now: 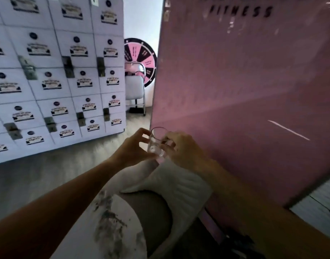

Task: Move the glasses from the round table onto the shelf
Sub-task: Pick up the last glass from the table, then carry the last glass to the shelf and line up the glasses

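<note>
A small clear drinking glass (156,143) is held in mid-air at the centre of the view, tilted a little, its rim toward the pink wall. My right hand (181,148) grips it from the right side. My left hand (134,146) touches its left side and base with thumb and fingertips. Below my arms, the white marbled top of the round table (112,225) shows at the bottom. The shelf is not in view.
A white padded chair (171,186) stands beside the table. A pink wall panel (244,90) fills the right. White lockers (54,71) cover the left wall. A folding chair (135,86) and a pink prize wheel (141,57) stand in the gap behind.
</note>
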`<action>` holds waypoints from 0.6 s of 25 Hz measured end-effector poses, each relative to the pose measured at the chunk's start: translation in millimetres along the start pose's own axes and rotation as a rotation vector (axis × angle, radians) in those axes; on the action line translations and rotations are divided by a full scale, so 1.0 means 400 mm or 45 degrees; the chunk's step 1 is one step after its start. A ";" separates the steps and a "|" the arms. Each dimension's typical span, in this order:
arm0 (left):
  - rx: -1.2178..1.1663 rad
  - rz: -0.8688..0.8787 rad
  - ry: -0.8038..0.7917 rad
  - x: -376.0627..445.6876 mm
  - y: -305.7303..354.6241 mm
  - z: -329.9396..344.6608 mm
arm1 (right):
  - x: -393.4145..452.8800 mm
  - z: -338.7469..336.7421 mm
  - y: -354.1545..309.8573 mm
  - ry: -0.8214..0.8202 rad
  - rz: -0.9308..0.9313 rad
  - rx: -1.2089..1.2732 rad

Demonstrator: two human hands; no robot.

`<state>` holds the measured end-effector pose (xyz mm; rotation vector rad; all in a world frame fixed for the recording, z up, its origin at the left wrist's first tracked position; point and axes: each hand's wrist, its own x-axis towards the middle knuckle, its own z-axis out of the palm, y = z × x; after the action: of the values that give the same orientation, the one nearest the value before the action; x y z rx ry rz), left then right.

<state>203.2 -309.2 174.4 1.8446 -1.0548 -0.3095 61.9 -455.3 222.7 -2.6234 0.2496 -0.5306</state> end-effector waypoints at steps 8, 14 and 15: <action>-0.078 0.510 -0.315 0.017 0.504 0.405 | -0.476 -0.478 0.092 0.354 0.361 -0.234; -0.278 0.750 -0.613 -0.227 0.871 0.783 | -1.030 -0.737 0.045 0.622 0.658 -0.400; -0.297 0.796 -0.692 -0.283 0.932 0.846 | -1.125 -0.775 0.033 0.642 0.724 -0.432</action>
<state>-266.2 -492.7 285.1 1.1607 -1.8164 -0.5414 -474.8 -472.4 326.1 -2.4965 1.2930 -0.9926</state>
